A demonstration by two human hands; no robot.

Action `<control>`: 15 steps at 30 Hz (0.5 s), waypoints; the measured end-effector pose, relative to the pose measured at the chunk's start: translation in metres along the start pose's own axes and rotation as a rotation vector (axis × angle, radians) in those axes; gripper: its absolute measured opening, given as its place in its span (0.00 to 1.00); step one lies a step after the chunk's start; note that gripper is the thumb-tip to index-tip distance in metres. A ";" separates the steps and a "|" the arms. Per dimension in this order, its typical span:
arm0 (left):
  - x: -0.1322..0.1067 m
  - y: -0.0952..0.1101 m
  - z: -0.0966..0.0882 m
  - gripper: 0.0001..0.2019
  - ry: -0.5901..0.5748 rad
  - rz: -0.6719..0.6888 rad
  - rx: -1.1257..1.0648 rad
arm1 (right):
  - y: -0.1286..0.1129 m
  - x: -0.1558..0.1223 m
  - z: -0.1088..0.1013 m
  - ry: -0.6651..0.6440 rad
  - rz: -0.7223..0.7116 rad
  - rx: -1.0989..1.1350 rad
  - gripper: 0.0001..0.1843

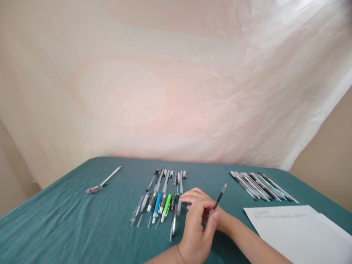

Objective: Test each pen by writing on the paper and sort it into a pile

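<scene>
My left hand (195,229) is closed round a slim pen (219,200) with a dark barrel and a clear end, which points up and to the right. Behind it, my right hand (199,196) reaches left across the table, partly hidden by the left. Its fingers are stretched out, apart from one another, with the tips close to the right end of the front row of pens. That row holds a blue pen (156,209), a green pen (166,208) and several clear and grey ones. A clear pen with dark parts (174,220) lies nearest my left hand.
Behind is a second row of clear pens (166,181). Several pens and refills (261,186) lie side by side at the right. White paper sheets (297,234) with faint writing lie at the front right. A white pen (110,176) and small pieces lie at the left on the green cloth (68,220).
</scene>
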State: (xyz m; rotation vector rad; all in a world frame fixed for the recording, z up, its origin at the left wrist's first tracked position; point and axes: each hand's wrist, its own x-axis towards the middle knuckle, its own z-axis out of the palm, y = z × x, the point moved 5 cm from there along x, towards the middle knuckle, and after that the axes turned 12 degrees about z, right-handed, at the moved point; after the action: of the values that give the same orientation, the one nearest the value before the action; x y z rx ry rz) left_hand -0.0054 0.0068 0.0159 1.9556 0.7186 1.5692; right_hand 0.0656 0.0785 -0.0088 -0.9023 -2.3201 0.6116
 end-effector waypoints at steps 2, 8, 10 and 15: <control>0.000 0.000 -0.001 0.06 0.019 -0.008 -0.006 | -0.005 0.000 0.000 0.001 0.008 -0.025 0.21; 0.001 0.000 0.000 0.06 -0.002 -0.020 -0.034 | -0.002 -0.001 0.006 -0.004 0.068 -0.125 0.24; 0.001 -0.001 0.001 0.06 -0.017 -0.016 -0.032 | -0.005 -0.004 0.010 0.000 0.075 -0.166 0.24; 0.002 -0.007 0.000 0.06 -0.036 -0.030 0.013 | -0.012 -0.009 0.011 0.039 0.050 -0.208 0.17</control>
State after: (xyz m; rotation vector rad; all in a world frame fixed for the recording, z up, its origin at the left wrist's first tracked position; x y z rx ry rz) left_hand -0.0052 0.0133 0.0124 1.9683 0.7424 1.5116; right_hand 0.0582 0.0616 -0.0128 -1.0594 -2.3633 0.3728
